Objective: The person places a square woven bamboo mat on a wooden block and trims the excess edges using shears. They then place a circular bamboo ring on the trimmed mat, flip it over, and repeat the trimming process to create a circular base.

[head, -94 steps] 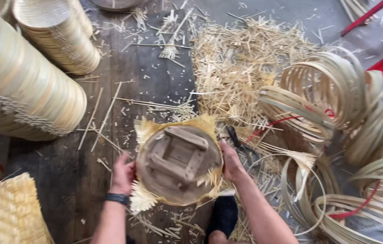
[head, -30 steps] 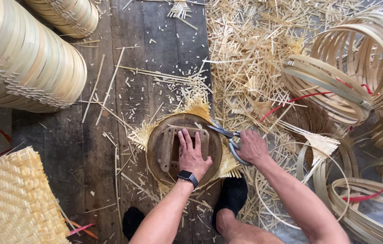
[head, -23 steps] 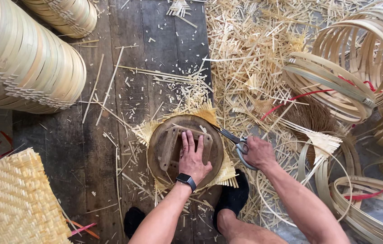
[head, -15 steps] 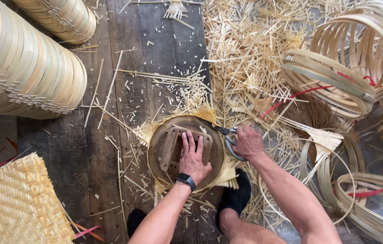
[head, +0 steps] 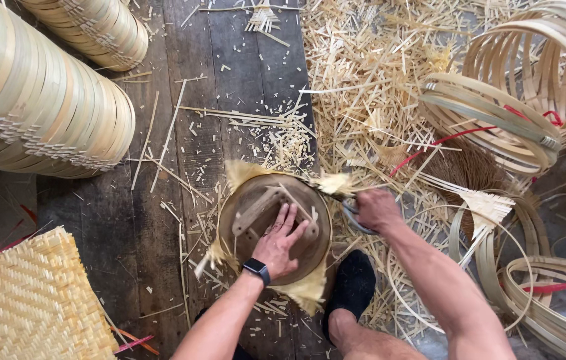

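A round brown wooden form (head: 256,210) lies on the dark plank floor, with frayed yellow woven bamboo (head: 306,291) sticking out around its rim. My left hand (head: 281,243) presses flat on top of the form, fingers spread, a dark watch on the wrist. At the form's right edge my right hand (head: 376,208) grips the handles of grey scissors (head: 348,215), whose blades reach toward the fringe at the upper right rim. My foot in a black sock (head: 352,287) rests just below the form.
Stacks of bamboo hoops (head: 36,110) lie at the left and top left. A woven bamboo mat (head: 26,300) sits at the bottom left. Loose bamboo rings (head: 529,100) with red ties fill the right. Bamboo offcuts (head: 369,73) litter the floor.
Earlier both hands held the form by its sides. My left hand now presses on top, and my right hand has taken the scissors and works at the rim's upper right.
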